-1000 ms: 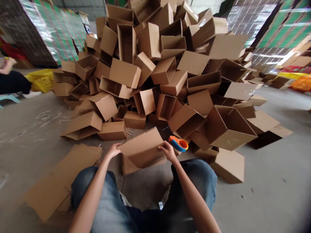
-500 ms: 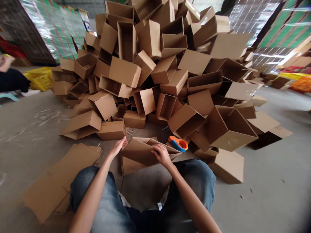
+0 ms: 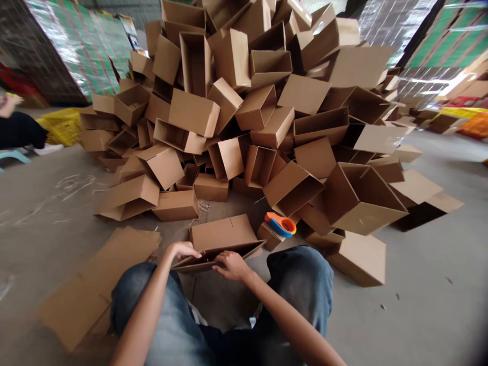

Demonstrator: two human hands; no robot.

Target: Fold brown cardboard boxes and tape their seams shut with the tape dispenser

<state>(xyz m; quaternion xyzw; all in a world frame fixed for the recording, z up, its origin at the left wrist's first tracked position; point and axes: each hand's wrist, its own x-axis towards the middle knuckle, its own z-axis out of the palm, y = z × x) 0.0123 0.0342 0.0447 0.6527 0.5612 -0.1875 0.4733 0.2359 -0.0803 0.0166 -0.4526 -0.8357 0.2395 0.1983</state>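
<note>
A partly unfolded cardboard box [image 3: 251, 249] lies between my knees, its dark opening facing up. My left hand [image 3: 183, 251] is at its left end, the fingers bent over the edge and their tips reaching into the opening. My right hand [image 3: 232, 265] grips the near top edge, fingers curled over it. Just behind stands a tan cardboard panel [image 3: 224, 233] with a short slit; whether it belongs to the same box I cannot tell. To the right, an orange and blue tape dispenser [image 3: 281, 225] rests on a small cardboard block [image 3: 270, 238].
A tall heap of open cardboard boxes [image 3: 194, 113] rises in front of me. Flat cardboard sheets [image 3: 95, 279] lie on the floor by my left knee. A yellow crate [image 3: 63, 126] and a seated person [image 3: 21, 132] are at the far left.
The box has come closer to me and tipped, so its opening now shows. My left hand has moved from beside it onto its edge; my right hand has shifted left and nearer.
</note>
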